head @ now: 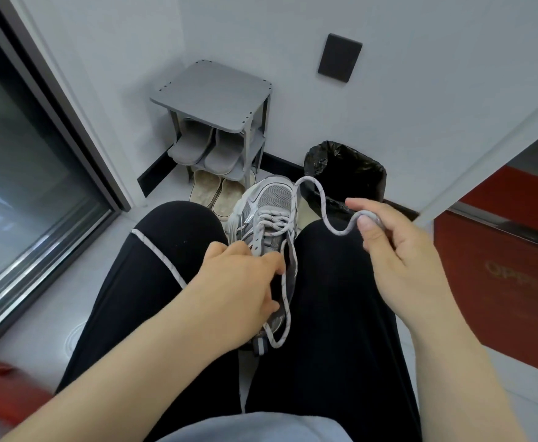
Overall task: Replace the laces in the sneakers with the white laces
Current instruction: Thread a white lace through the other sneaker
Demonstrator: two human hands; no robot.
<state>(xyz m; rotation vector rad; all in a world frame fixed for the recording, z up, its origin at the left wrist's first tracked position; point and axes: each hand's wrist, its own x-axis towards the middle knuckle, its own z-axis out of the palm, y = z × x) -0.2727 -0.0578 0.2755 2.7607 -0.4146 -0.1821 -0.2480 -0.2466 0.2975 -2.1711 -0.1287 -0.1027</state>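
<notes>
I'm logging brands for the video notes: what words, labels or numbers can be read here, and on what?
"OPP": faint lettering on the red panel at right; the rest is too blurred to read.
No readable text on the sneaker, the lace or the black wall plate.

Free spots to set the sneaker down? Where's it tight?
Free: shoe rack top, against the wall; floor strip between window frame and left thigh. Tight: between the knees, where left hand holds the sneaker and right hand pinches its lace; beige slippers and black bin just beyond.
</notes>
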